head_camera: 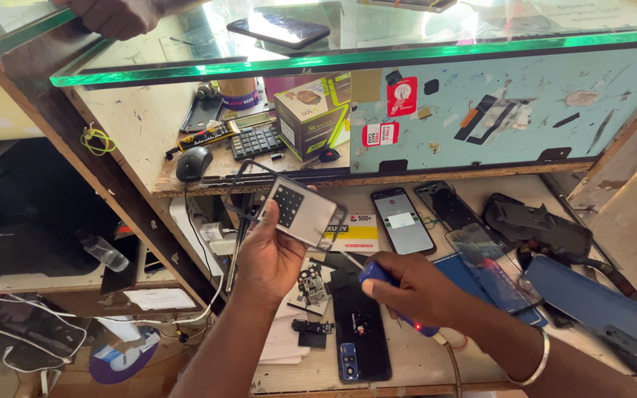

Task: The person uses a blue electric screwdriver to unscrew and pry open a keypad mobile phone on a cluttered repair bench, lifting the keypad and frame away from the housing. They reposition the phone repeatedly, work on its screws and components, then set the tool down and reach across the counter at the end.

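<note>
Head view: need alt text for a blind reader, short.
A person's left hand holds up a small grey keypad device while the right hand grips a blue tool over an opened phone on a cluttered wooden workbench.

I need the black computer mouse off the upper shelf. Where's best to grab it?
Grip the mouse across its rounded sides, coming from above and the front shelf edge. Its cable drops over that edge, and the calculator crowds its right.

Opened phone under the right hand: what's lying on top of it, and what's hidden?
On the opened phone a small dark part with a screw-like centre lies mid-body, and the blue camera module shows near its bottom end. The right hand and its blue tool cover the upper end.
</note>
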`<state>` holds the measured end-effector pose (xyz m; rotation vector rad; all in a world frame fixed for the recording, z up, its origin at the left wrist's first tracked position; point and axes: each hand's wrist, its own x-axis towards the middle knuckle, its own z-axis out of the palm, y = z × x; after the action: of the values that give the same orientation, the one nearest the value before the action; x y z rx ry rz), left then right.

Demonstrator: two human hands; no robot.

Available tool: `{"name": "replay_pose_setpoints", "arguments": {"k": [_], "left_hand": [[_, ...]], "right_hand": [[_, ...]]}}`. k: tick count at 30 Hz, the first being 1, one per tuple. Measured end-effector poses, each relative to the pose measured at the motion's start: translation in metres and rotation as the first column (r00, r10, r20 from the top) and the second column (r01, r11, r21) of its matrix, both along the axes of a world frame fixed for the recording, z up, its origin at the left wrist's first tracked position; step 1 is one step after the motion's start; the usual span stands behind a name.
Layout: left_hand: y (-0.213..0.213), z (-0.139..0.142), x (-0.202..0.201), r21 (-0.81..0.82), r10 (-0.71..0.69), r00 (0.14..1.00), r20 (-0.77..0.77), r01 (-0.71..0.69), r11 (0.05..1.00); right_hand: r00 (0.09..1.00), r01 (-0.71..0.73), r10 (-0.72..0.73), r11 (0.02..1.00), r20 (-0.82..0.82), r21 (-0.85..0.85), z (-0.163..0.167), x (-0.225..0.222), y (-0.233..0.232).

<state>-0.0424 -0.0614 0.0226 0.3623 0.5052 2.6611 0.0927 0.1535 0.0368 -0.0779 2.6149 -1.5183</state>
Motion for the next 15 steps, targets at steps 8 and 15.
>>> {"name": "replay_pose_setpoints", "arguments": {"k": [8,15], "left_hand": [[-0.0046,-0.0067,-0.0016,-0.015,-0.038,0.996,-0.077,0.037,0.999],[-0.0039,-0.0043,0.0015,-0.03,0.019,0.998,-0.058,-0.021,0.999]], "right_hand": [[0.999,-0.043,0.044,0.99,-0.002,0.133,0.0084,0.0022,-0.0102],[0.999,-0.033,0.034,0.994,-0.008,0.1,0.0041,0.0007,-0.0083]]}}
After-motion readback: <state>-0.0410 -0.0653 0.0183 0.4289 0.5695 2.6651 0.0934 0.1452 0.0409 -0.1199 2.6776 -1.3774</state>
